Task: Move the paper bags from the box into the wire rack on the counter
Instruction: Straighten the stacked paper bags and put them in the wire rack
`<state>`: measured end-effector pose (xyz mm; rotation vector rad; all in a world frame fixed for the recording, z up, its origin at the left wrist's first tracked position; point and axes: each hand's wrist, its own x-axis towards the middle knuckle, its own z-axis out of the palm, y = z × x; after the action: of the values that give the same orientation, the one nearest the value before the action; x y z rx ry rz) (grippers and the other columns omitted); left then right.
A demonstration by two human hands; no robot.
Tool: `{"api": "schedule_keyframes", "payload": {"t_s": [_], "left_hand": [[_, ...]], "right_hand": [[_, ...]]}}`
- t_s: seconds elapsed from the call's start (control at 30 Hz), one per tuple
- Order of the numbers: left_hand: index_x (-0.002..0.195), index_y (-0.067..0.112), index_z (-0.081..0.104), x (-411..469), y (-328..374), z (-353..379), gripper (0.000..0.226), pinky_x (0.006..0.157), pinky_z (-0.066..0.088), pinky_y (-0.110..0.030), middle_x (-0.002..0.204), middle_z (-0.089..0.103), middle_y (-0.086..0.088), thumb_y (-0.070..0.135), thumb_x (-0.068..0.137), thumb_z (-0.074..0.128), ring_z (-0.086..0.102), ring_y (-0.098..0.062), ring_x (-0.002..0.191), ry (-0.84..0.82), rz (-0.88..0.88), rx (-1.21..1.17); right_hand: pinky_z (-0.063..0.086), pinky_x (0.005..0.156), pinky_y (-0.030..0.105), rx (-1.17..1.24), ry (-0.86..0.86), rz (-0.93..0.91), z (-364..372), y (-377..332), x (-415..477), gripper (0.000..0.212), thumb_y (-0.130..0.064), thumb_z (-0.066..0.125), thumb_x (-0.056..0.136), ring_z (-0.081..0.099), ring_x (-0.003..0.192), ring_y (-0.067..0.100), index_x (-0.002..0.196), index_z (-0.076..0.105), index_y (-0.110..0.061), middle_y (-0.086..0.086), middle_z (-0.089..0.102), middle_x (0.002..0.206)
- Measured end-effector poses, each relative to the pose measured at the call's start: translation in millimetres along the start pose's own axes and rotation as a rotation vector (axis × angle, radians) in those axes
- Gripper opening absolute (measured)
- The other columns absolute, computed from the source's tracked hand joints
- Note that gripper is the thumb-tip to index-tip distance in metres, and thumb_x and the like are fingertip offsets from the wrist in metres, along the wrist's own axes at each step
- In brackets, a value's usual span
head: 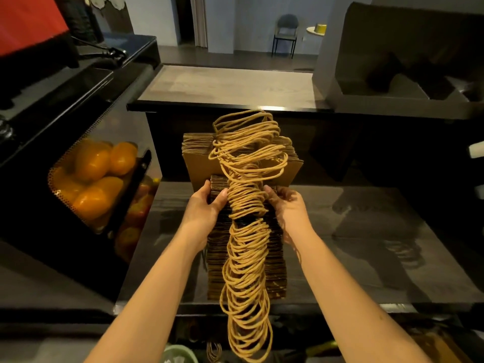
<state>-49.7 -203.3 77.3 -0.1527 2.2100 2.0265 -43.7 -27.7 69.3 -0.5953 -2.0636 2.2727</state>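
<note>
A thick stack of folded brown paper bags (275, 263) with tan twisted-rope handles stands on edge on the dark glossy counter (366, 244) in the middle of the head view. My left hand (204, 208) grips the stack's left side near its far end. My right hand (288, 205) grips the right side opposite. Just beyond my hands, more brown bags (199, 158) stand upright against the raised counter wall, their handles piled on top. No wire rack can be made out around them. The box is not clearly in view.
On the left stands a black display case (78, 142) holding oranges (94, 163). A raised wooden countertop (230, 85) runs across behind the bags. A light green bowl (178, 355) sits at the bottom edge below the counter. A grey block (392, 74) stands at the right rear.
</note>
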Motion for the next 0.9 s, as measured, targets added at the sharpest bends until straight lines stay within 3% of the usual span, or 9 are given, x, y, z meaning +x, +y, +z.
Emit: {"api": "schedule_keyframes", "payload": {"t_s": [0.1, 0.17, 0.27, 0.4, 0.47, 0.53, 0.6, 0.77, 0.9], "left_hand": [[0.143, 0.033, 0.035, -2.3, -3.6, -3.5, 0.057, 0.089, 0.049, -0.032, 0.129, 0.058, 0.003, 0.029, 0.092, 0.059, 0.058, -0.013, 0.112, -0.048, -0.034, -0.094], [0.147, 0.027, 0.034, -1.3, -6.0, -3.8, 0.06, 0.099, 0.046, -0.037, 0.134, 0.056, 0.002, 0.028, 0.092, 0.06, 0.056, -0.012, 0.116, -0.05, -0.028, -0.049], [0.149, 0.022, 0.029, -2.6, -2.7, -1.0, 0.06, 0.107, 0.036, -0.035, 0.139, 0.048, 0.008, 0.024, 0.096, 0.055, 0.046, -0.01, 0.125, 0.0, 0.002, 0.021], [0.149, 0.022, 0.028, -7.0, -0.6, -1.3, 0.057, 0.106, 0.037, -0.033, 0.143, 0.047, 0.002, 0.025, 0.097, 0.052, 0.045, -0.011, 0.126, -0.006, 0.004, -0.017], [0.143, 0.024, 0.041, -14.6, -3.2, -5.6, 0.044, 0.105, 0.04, -0.037, 0.136, 0.056, 0.001, 0.032, 0.1, 0.045, 0.053, -0.012, 0.122, -0.033, -0.037, -0.204], [0.123, 0.029, 0.058, -26.0, -8.5, -9.9, 0.032, 0.093, 0.048, -0.032, 0.115, 0.069, 0.009, 0.037, 0.102, 0.035, 0.063, -0.009, 0.109, -0.069, -0.049, -0.38], [0.116, 0.032, 0.061, -36.5, -16.1, -9.5, 0.034, 0.087, 0.047, -0.03, 0.112, 0.07, 0.009, 0.042, 0.101, 0.032, 0.064, -0.01, 0.109, -0.124, -0.049, -0.403], [0.142, 0.032, 0.038, -41.4, -22.5, -1.3, 0.047, 0.088, 0.042, -0.022, 0.13, 0.057, 0.012, 0.041, 0.097, 0.047, 0.055, -0.001, 0.112, -0.111, 0.0, -0.226], [0.149, 0.029, 0.029, -37.9, -24.1, -7.3, 0.071, 0.113, 0.03, -0.039, 0.149, 0.041, 0.007, 0.059, 0.088, 0.049, 0.041, -0.012, 0.134, -0.127, 0.015, -0.121]], "right_hand": [[0.052, 0.094, 0.046, 0.108, -0.082, 0.038, -8.3, 1.7, -3.5, 0.022, -0.023, 0.067, 0.089, 0.067, 0.103, 0.03, 0.107, 0.069, -0.012, 0.01, 0.073, 0.104], [0.054, 0.087, 0.039, 0.125, -0.118, 0.039, -10.7, 0.2, -7.2, 0.029, -0.017, 0.066, 0.088, 0.068, 0.101, 0.027, 0.117, 0.066, -0.01, 0.008, 0.073, 0.105], [0.052, 0.093, 0.044, 0.092, -0.114, 0.026, -4.8, -1.0, -9.6, 0.027, -0.019, 0.067, 0.089, 0.067, 0.103, 0.026, 0.116, 0.066, -0.016, 0.006, 0.072, 0.109], [0.049, 0.099, 0.049, 0.053, -0.119, 0.008, -4.4, -1.9, -11.3, 0.024, -0.022, 0.063, 0.092, 0.067, 0.104, 0.024, 0.116, 0.066, -0.017, 0.004, 0.072, 0.11], [0.046, 0.102, 0.048, 0.085, -0.104, 0.058, -7.3, -2.8, -13.8, 0.033, -0.032, 0.06, 0.094, 0.064, 0.108, 0.025, 0.122, 0.062, -0.016, 0.005, 0.07, 0.114], [0.044, 0.104, 0.044, 0.122, -0.07, 0.116, -12.3, 3.0, -16.4, 0.048, -0.048, 0.054, 0.091, 0.061, 0.112, 0.024, 0.128, 0.056, -0.017, 0.004, 0.066, 0.119], [0.043, 0.105, 0.045, 0.172, -0.111, 0.159, -15.3, 14.7, -22.9, 0.069, -0.059, 0.057, 0.082, 0.059, 0.118, 0.025, 0.136, 0.052, -0.016, 0.006, 0.062, 0.128], [0.05, 0.097, 0.04, 0.228, -0.116, 0.119, -7.8, 28.8, -34.9, 0.058, -0.037, 0.06, 0.092, 0.062, 0.116, 0.026, 0.143, 0.045, -0.013, 0.011, 0.062, 0.13], [0.049, 0.098, 0.043, 0.198, -0.111, 0.078, -5.9, 23.6, -39.1, 0.06, -0.044, 0.057, 0.09, 0.061, 0.116, 0.027, 0.14, 0.048, -0.011, 0.013, 0.061, 0.13]]}}
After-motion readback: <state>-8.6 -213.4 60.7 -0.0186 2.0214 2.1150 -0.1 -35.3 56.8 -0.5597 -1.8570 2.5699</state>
